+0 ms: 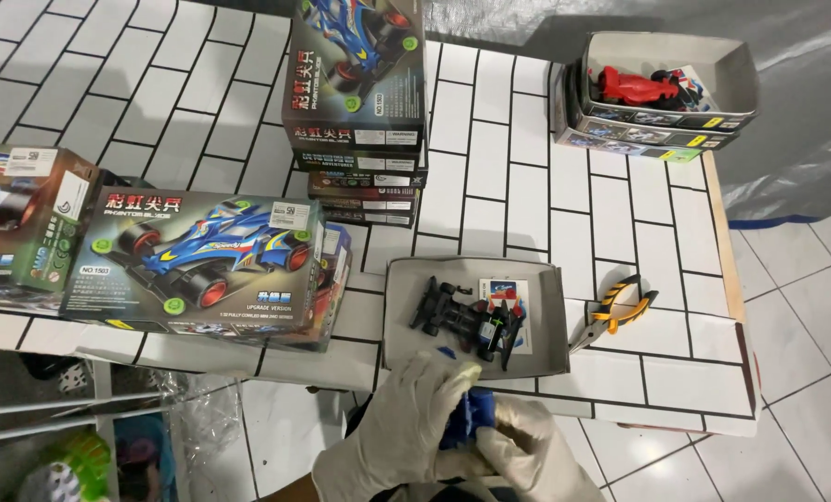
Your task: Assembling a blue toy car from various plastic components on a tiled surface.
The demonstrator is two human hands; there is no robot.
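Head view: looking down at two gloved hands.
Left hand (pixel 398 429): its grip is closed on a small blue plastic part (pixel 476 416), low in the middle.
Right hand (pixel 527 454): its grip holds the same part from below.
Blue part: shiny, mostly hidden by fingers.
Tray: grey box lid (pixel 547 316) just above the hands, with a black toy car frame (pixel 471 321) inside.
Table (pixel 508 167): white brick pattern, black lines.
Nearby: orange pliers (pixel 618 309), toy car boxes (pixel 197 265).
Floor (pixel 806 316): pale tiles.
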